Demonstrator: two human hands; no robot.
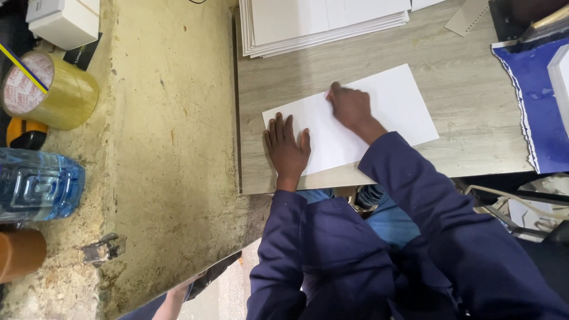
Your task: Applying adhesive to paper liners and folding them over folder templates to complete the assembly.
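One white sheet (355, 118) lies flat on the wood-grain desk (468, 112), near its front edge, and both hands rest on it. The left hand (288, 149) lies flat, palm down with its fingers spread, on the sheet's near left corner. The right hand (351, 108) presses on the sheet's middle; its fingers are blurred, so I cannot tell whether they are curled around something or simply pressed flat. The two hands are apart, neither visibly gripping anything. Both dark blue sleeves (415, 195) cover the wrists and hide the sheet's near edge in places.

One stack of white sheets (320, 24) sits at the far side of the desk, cut off by the top of the picture, too tightly packed to count. A blue piece with a torn, ragged edge (533, 101) lies at the right, running out of view. To the left, on a stained yellowish surface (172, 148), there is one roll of clear tape (50, 89), one blue plastic bottle (38, 185) lying on its side and partly cut off, one brown cylinder (21, 253) cut by the edge, and one white box (65, 21) only partly in view. A black and yellow object (25, 134) sits under the tape, too hidden to identify.
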